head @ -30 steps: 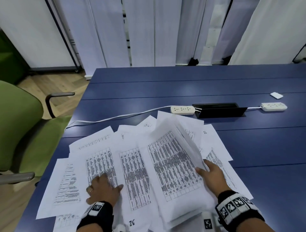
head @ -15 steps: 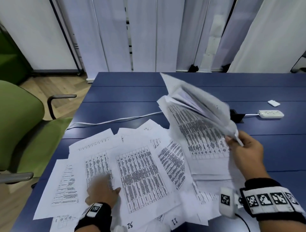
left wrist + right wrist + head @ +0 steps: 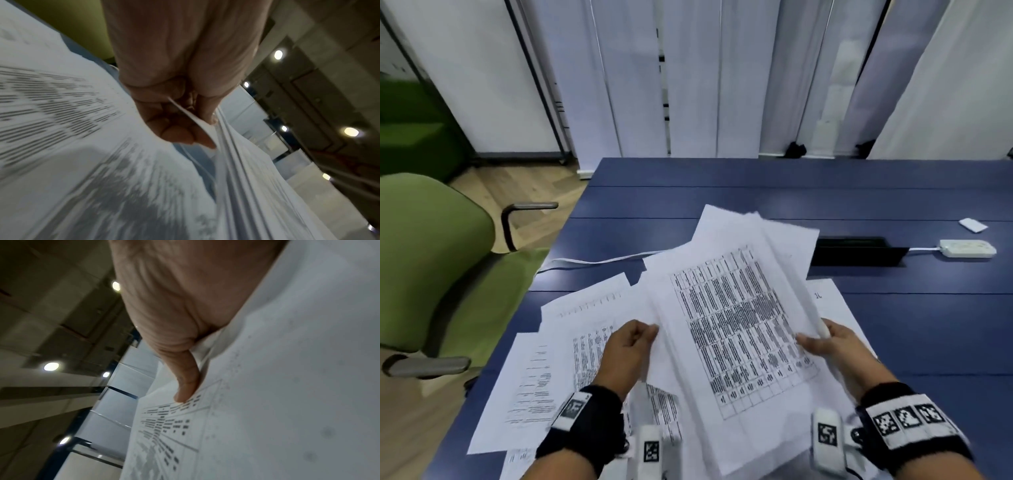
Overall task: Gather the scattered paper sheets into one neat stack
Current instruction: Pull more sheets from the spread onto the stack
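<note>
Half a second ago the right hand point(image 3: 835, 342) alone waved the bundle point(image 3: 736, 325) high over the right of the surface point(image 3: 893, 325) while the left hand point(image 3: 626, 349) lay flat on the loose sheets point(image 3: 571, 329). Now the bundle has come down to the middle and the left hand has lifted off to take its left edge, so both hands hold it, which probably means squaring it up comes next; most sheets remain spread on the surface beneath and to the left, so the job looks early. The head view shows that spread and the fanned, uneven bundle. The left wrist view shows what it cannot: fingers point(image 3: 180, 134) curled under, thumb on top, a tight grip on several edges. The right wrist view shows the thumb point(image 3: 185, 379) pressed on the printed top sheet; its fingers are hidden behind.
</note>
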Tool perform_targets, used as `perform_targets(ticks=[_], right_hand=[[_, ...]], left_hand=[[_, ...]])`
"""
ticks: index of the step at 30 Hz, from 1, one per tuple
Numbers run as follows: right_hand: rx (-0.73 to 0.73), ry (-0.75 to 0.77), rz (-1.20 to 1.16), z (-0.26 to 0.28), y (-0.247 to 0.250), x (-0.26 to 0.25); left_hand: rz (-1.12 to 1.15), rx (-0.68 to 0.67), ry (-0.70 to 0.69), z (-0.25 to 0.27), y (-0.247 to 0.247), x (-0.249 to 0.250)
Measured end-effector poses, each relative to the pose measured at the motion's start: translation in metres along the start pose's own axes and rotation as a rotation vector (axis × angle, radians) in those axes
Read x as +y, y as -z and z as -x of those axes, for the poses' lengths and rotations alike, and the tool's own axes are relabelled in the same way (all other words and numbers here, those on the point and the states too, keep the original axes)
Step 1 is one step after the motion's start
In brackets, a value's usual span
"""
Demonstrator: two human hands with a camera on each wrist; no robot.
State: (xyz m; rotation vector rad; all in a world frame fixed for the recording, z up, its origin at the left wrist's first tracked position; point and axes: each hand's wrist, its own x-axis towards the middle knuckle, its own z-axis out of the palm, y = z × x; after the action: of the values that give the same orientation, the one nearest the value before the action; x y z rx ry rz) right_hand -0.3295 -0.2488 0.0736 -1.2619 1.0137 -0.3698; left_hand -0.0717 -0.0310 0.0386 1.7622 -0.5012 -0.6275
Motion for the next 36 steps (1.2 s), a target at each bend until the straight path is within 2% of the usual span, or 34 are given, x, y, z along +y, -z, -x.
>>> perform_targets(ticks=[2, 7, 10, 13, 18, 21, 25, 27, 29, 32, 34, 36], right_hand=[[-0.021, -0.099, 0.048, -0.007, -0.008, 0.021], [0.055, -0.287, 0.101, -0.02, -0.025, 0.081], [0.136, -0.333, 0.117, -0.021, -0.033, 0.114], [0.113, -0.345, 0.076, -0.018, -0.043, 0.125], [0.204, -0.337, 0.028, -0.021, -0.04, 0.136], [0.246, -0.354, 0.0, -0.018, -0.044, 0.14], [0.142, -0.411, 0.03, -0.021, -0.046, 0.144], [0.075, -0.46, 0.054, -0.019, -0.042, 0.134], [0.013, -0.465, 0.093, -0.016, -0.036, 0.121], [-0.041, -0.422, 0.129, -0.019, -0.034, 0.11], [-0.082, -0.359, 0.128, -0.021, -0.042, 0.107], [-0.131, -0.318, 0.16, -0.022, -0.052, 0.107]], left_hand=[[-0.071, -0.025, 0.088, 0.002, 0.0, -0.028], [-0.534, -0.134, 0.239, 0.013, -0.008, -0.08], [-0.598, -0.244, 0.274, 0.026, -0.013, -0.091], [-0.656, -0.318, 0.283, 0.035, -0.014, -0.091], [-0.724, -0.22, 0.404, 0.028, 0.005, -0.092], [-0.808, -0.244, 0.359, 0.032, 0.006, -0.094], [-0.863, -0.371, 0.295, 0.042, -0.004, -0.095], [-0.807, -0.401, 0.366, 0.042, -0.002, -0.089], [-0.732, -0.36, 0.408, 0.036, 0.004, -0.086], [-0.62, -0.204, 0.336, 0.03, 0.005, -0.085], [-0.584, -0.22, 0.28, 0.033, -0.009, -0.08], [-0.654, -0.256, 0.219, 0.04, -0.023, -0.072]])
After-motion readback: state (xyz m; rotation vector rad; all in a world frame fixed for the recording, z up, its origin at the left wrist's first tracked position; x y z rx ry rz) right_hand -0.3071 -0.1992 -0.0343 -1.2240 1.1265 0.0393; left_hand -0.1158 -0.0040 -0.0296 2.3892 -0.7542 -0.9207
